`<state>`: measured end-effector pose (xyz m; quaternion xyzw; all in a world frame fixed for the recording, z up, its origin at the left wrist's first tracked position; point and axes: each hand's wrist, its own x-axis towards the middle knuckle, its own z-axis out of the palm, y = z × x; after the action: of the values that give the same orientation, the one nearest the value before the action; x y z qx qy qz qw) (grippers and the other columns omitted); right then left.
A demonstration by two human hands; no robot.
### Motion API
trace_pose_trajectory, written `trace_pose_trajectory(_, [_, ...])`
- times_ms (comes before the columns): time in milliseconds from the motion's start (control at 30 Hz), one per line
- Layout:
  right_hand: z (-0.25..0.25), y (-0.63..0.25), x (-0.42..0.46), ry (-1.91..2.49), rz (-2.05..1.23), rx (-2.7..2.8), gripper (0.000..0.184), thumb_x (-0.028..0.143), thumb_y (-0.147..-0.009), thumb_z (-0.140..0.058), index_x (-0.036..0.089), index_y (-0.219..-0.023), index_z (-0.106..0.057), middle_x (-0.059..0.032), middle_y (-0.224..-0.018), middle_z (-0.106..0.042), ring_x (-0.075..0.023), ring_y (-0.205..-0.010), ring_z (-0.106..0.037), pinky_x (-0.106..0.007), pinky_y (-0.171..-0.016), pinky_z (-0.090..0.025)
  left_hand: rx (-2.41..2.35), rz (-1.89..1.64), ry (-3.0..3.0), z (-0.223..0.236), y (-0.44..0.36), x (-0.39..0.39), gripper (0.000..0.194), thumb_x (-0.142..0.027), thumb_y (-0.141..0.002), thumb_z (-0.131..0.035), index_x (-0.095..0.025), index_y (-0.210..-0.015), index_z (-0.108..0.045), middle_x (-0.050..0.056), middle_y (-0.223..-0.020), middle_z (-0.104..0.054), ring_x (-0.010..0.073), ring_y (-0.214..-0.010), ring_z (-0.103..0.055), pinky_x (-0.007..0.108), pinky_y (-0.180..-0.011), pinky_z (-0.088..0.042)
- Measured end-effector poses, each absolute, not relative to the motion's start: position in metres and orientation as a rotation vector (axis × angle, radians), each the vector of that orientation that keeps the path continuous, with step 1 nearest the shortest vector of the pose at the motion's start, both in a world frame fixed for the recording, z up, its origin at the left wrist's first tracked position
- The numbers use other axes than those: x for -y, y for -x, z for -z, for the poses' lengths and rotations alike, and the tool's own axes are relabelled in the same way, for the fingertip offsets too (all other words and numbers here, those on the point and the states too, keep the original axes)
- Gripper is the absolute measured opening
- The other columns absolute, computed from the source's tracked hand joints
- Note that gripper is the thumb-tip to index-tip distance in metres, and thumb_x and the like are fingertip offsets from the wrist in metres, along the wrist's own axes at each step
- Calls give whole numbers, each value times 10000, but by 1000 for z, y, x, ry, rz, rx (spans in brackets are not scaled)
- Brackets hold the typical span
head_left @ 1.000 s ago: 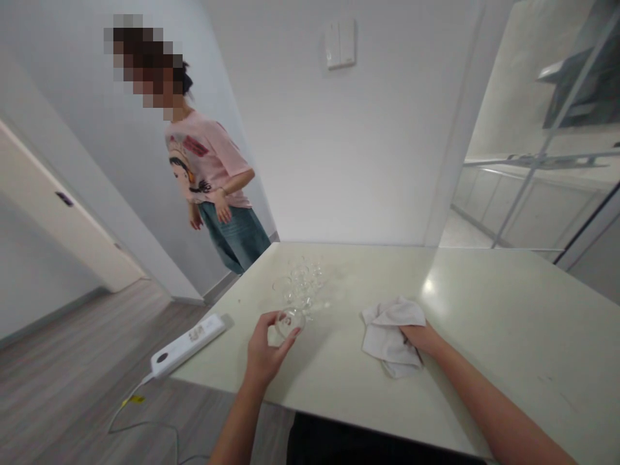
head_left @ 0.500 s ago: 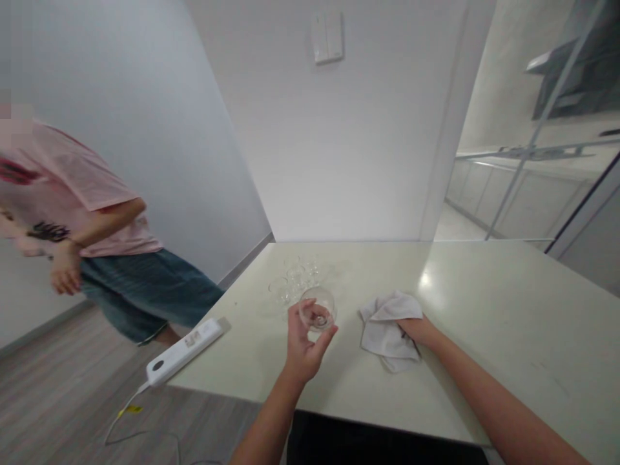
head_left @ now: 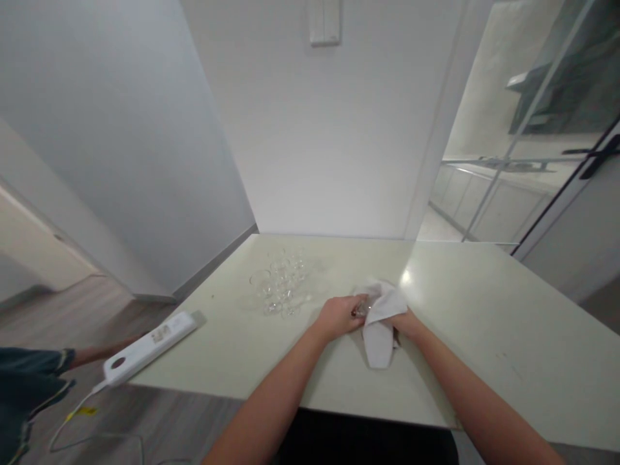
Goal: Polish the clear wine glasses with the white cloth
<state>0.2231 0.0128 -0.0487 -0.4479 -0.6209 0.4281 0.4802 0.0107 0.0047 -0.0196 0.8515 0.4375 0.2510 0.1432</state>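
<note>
My left hand [head_left: 341, 318] is closed around a clear drinking glass [head_left: 361, 309], and part of the glass shows at the fingertips. A white cloth [head_left: 380, 339] covers the rest of it. My right hand [head_left: 403, 323] grips the cloth from the right side, its fingers mostly hidden under the folds. Both hands are close together, low over the pale table [head_left: 465, 349]. To their left, several clear glasses [head_left: 281, 278] stand in a tight cluster; their outlines overlap.
A white power strip [head_left: 150, 345] lies along the table's left edge, its cable [head_left: 72, 413] hanging to the floor. At the lower left, a person's leg in blue shorts [head_left: 33, 387] shows. A white wall [head_left: 329, 142] rises behind the table; a glazed partition [head_left: 504, 168] stands right.
My left hand has moved right with the glass, bringing it into the cloth in my right hand. The person at the left has mostly left view. My view has shifted slightly right.
</note>
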Motion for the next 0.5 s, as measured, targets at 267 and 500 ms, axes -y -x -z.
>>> trace_pose_trajectory(267, [50,-220,-14,1175,-1141,900,390,442,-572,-801,234,-881,-685,-39,-965,-752,-271,-935,-675,-394,-832,-550,-1045,-1191,-2553,8,-8,1,349,-368,-859,-620,-191,-1159,-601,108,-1111,-661,243,-1053,-596,370,-913,-459])
trace_pose_trajectory(500, [54,-221,-9,1167,-1345,1005,371,340,-542,-821,210,-870,-706,-51,-912,-760,-273,-871,-690,-370,-771,-561,-1082,-1129,-2197,20,-7,-1,244,-341,-863,-618,-187,-1050,-586,58,-970,-626,160,-820,-586,278,-734,-470])
